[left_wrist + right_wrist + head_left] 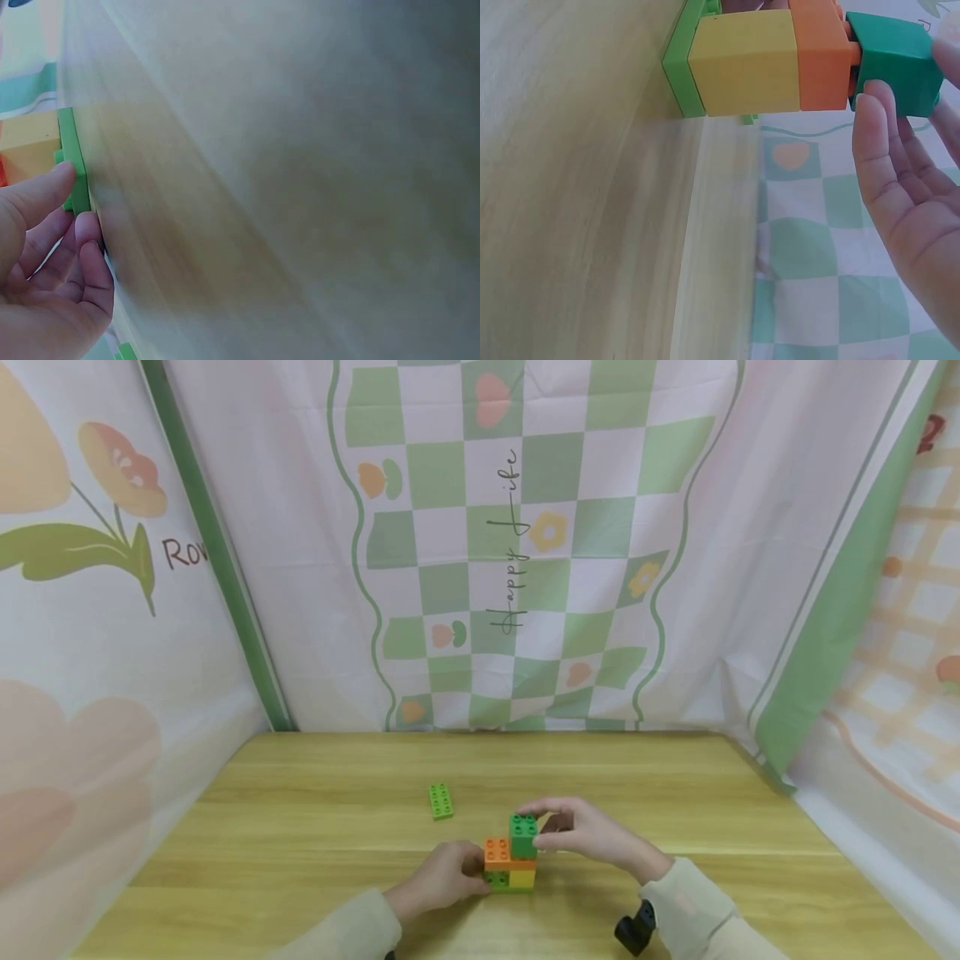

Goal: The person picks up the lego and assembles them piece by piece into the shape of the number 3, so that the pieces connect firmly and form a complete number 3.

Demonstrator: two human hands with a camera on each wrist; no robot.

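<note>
A small brick stack (510, 865) stands on the wooden table (300, 827). It has a green base plate (681, 64), a yellow brick (742, 60), an orange brick (821, 52) and a dark green brick (523, 835) on top. My right hand (585, 831) pinches the dark green brick (896, 60) between thumb and fingers. At the stack's lower left side, my left hand (442, 877) holds it, with thumb and fingertips (52, 191) against the edge of the base plate (73, 157).
A loose light green brick (440, 800) lies flat on the table behind and left of the stack. Patterned cloth walls (525, 568) close in the table at the back and both sides. A black wrist mount (636, 931) sits at my right sleeve.
</note>
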